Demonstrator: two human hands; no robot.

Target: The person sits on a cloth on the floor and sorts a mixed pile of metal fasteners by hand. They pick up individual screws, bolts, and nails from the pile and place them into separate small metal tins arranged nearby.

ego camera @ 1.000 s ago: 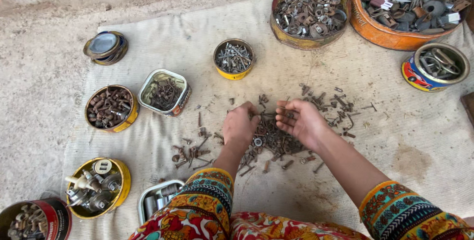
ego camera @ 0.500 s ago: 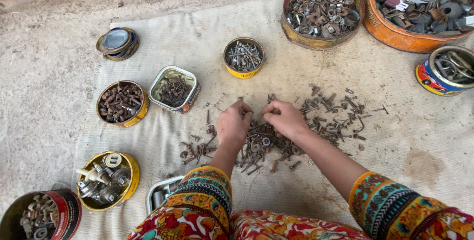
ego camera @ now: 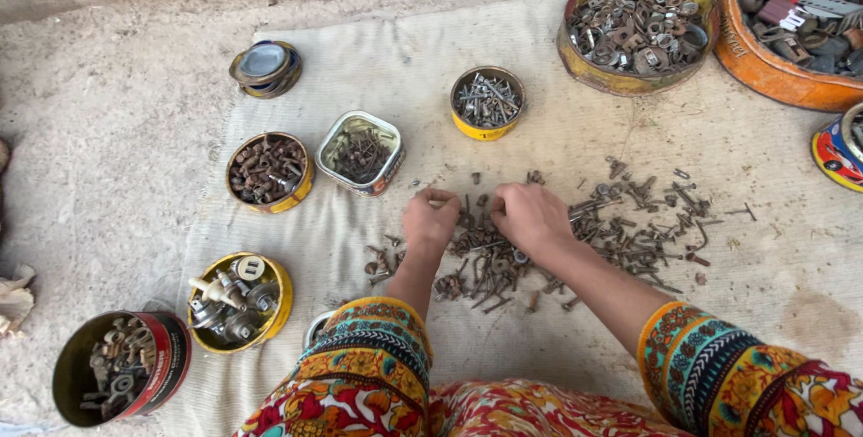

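A scattered pile of rusty screws, nails and bolts (ego camera: 620,230) lies on a pale woven cloth (ego camera: 557,131). My left hand (ego camera: 430,219) rests on the pile's left end with its fingers curled down into the pieces. Close beside it, my right hand (ego camera: 530,215) also presses on the pile, fingers bent over small parts. Whether either hand pinches a piece is hidden under the fingers. Both forearms wear bright patterned sleeves.
Around the pile stand tins of sorted hardware: a small yellow tin of nails (ego camera: 486,102), a square tin (ego camera: 360,153), a round tin of rusty bolts (ego camera: 268,171), a yellow tin (ego camera: 240,300), a red can (ego camera: 120,367), a lid (ego camera: 264,68), and large bowls (ego camera: 638,31) (ego camera: 791,32).
Both hands stay on the pile, picking through it; the camera has shifted so the scene sits further right and lower in view.
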